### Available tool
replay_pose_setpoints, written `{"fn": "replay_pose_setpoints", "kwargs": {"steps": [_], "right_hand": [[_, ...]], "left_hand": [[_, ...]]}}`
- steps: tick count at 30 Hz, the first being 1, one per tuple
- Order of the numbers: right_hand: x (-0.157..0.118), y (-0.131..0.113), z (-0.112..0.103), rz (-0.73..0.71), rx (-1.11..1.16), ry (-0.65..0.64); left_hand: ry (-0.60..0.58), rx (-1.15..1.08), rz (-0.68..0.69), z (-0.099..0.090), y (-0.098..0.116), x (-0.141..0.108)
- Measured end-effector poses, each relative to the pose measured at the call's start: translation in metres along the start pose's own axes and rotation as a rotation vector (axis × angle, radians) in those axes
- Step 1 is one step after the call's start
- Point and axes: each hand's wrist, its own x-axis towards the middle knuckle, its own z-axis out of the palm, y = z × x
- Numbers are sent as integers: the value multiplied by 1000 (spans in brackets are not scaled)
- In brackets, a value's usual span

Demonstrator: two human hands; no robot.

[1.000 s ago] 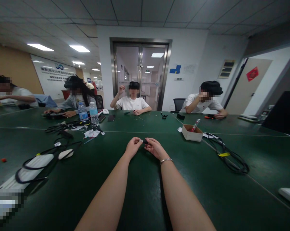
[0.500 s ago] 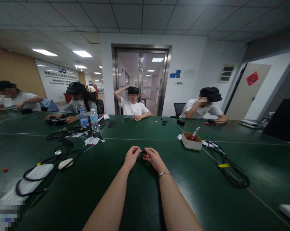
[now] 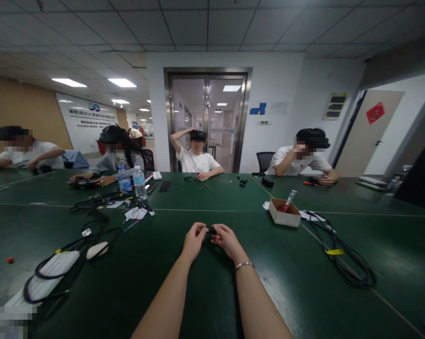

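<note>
Over the middle of the green table [image 3: 156, 263], a small black object [image 3: 211, 230] with a lighter, metal-looking left end sits between my two hands. My left hand [image 3: 195, 239] is closed, with thumb and fingertips pinched at the light end of it. From the other side, my right hand [image 3: 228, 240] grips the dark part, its fingers curled; a bracelet is on that wrist. Fingers partly cover the object, so its exact shape is hidden.
At right stand an open box [image 3: 284, 217] and a coiled black cable [image 3: 349, 263]. Left are a white power strip [image 3: 57, 273], a white mouse [image 3: 97, 250], cables and bottles [image 3: 140, 182]. Several people sit across the table, wearing headsets.
The view has tilted slightly, so the scene sits a little lower in the picture. My hands keep their hold on the small black object, with little change between them.
</note>
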Motion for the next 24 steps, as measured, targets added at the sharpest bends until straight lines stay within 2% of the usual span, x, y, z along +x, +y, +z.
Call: {"fn": "replay_pose_setpoints", "kwargs": {"steps": [11, 18, 24], "right_hand": [[1, -5, 5, 18, -20, 10], [4, -4, 5, 8, -41, -8], [0, -4, 7, -6, -70, -29]], "left_hand": [[-9, -37, 9, 3, 1, 6], [-49, 37, 5, 2, 4, 7], [-16, 135, 46, 2, -4, 11]]}}
